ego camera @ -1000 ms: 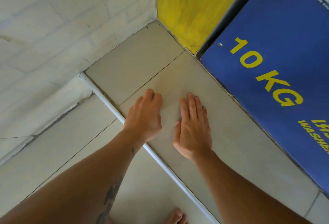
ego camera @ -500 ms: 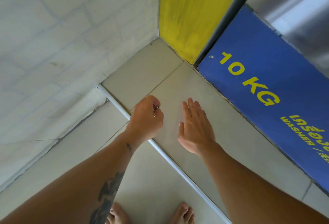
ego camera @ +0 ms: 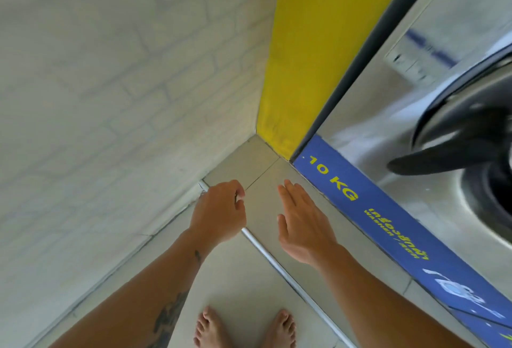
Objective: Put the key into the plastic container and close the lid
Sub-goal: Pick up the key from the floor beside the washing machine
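Note:
My left hand (ego camera: 219, 212) is curled into a loose fist above the corner of the raised tiled step (ego camera: 257, 159). A thin dark sliver of the key (ego camera: 236, 197) shows between its thumb and fingers; the rest of the key is hidden in the hand. My right hand (ego camera: 304, 226) hovers beside it, flat, fingers together and stretched out, holding nothing. No plastic container is in view.
A metal edge strip (ego camera: 279, 267) borders the step. A washer stands at the right, with a blue "10 KG" panel (ego camera: 388, 226) and an open dark door (ego camera: 457, 142). A yellow wall (ego camera: 318, 43) is behind and a pale brick wall (ego camera: 110, 84) on the left. My bare feet (ego camera: 210, 328) are below.
Both hands have lifted off the tile. My left hand has closed on the key. The view has pulled back and up, and the washer door and my feet now show.

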`<action>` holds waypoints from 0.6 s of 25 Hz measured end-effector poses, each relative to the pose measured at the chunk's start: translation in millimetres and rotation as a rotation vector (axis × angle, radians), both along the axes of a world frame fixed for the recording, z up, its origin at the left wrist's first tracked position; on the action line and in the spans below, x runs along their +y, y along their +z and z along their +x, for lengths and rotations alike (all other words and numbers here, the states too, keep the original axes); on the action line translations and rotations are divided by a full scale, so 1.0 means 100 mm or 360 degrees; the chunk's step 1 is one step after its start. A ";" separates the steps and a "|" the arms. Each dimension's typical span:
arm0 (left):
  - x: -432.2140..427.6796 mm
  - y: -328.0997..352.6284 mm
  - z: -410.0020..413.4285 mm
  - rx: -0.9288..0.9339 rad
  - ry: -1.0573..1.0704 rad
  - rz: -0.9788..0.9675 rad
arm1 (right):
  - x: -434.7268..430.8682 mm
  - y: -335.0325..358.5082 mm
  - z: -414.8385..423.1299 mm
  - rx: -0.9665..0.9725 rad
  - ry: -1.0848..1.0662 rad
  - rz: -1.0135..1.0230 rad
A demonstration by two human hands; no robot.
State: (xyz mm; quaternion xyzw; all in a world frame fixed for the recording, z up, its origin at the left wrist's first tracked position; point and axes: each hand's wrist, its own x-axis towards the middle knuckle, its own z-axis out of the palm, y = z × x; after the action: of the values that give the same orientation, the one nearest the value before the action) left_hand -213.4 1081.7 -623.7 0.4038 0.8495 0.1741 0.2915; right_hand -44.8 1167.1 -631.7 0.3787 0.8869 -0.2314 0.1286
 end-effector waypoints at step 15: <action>-1.36 3.34 0.44 -0.0024 0.0033 -0.0001 | -1.01 3.07 0.28 0.0335 0.0085 0.0015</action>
State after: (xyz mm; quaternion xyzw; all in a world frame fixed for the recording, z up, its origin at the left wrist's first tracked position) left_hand -169.7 945.5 -289.5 0.3937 0.8515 0.1798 0.2961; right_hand -17.3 1066.4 -324.4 0.3291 0.9063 -0.2622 0.0392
